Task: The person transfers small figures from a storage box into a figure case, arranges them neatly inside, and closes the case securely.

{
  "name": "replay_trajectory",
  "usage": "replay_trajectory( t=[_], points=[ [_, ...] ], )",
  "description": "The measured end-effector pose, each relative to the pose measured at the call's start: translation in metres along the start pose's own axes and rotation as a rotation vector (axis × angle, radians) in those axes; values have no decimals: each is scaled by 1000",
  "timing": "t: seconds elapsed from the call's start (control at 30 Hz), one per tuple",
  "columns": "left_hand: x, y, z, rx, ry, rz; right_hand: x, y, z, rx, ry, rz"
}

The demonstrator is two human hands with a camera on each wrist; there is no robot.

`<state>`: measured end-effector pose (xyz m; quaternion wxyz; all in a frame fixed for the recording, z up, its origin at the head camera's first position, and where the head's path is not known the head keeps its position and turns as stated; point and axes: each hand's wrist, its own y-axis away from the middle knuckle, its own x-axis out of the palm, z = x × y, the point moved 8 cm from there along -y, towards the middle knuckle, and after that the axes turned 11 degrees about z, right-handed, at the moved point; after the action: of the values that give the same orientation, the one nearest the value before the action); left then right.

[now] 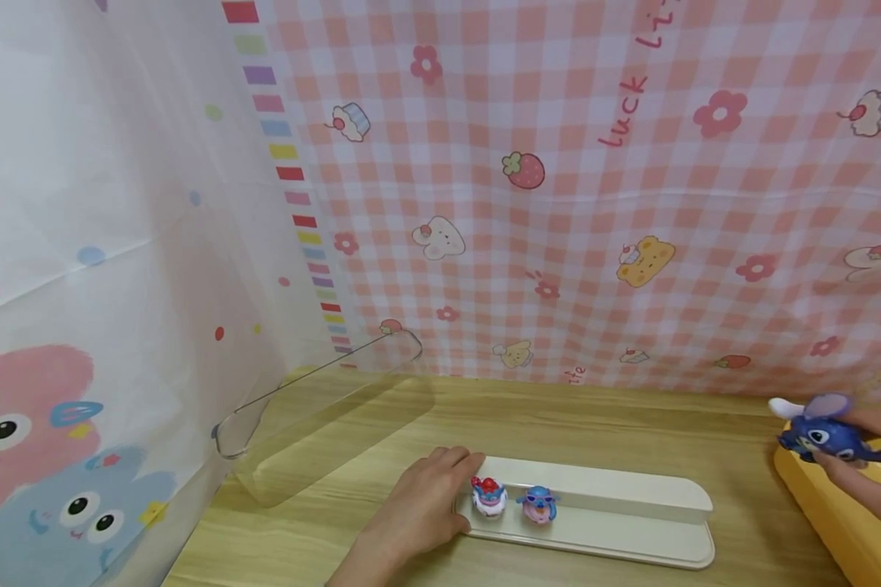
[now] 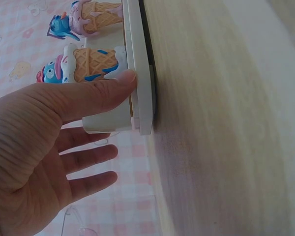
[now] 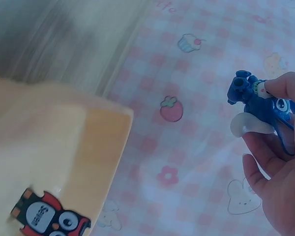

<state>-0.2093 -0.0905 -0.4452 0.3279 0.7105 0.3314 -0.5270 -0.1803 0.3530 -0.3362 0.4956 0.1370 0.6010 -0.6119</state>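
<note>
My left hand holds the left end of a cream stepped display base, its thumb along the front edge and fingers around the end. Two ice-cream-cone figurines stand on the lower step: one with a red-topped blue head beside that hand, the other with a blue head and sunglasses just right of it. At the far right, my right hand pinches a dark blue figurine with large pale ears between thumb and fingers. It is over the rim of a yellow bin in the head view.
Left of the base, a clear plastic cover lies on the wooden table. An owl-shaped piece sits inside the bin. A pink checked cloth hangs behind and a white printed cloth at the left.
</note>
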Motion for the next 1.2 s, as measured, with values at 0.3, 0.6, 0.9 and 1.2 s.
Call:
replay_trajectory(
  t=[0.3,0.6,0.9,1.2],
  points=[
    [1,0,0,-2,-4,0,-2,-9,31,-100,-61,-21],
    [1,0,0,2,-8,-1,9,-8,43,-115,-132,7],
    [2,-1,1,3,-6,-6,15,-11,67,-158,-72,16],
    [1,-1,1,9,-14,-4,24,-8,79,-193,-111,-15]
  ],
)
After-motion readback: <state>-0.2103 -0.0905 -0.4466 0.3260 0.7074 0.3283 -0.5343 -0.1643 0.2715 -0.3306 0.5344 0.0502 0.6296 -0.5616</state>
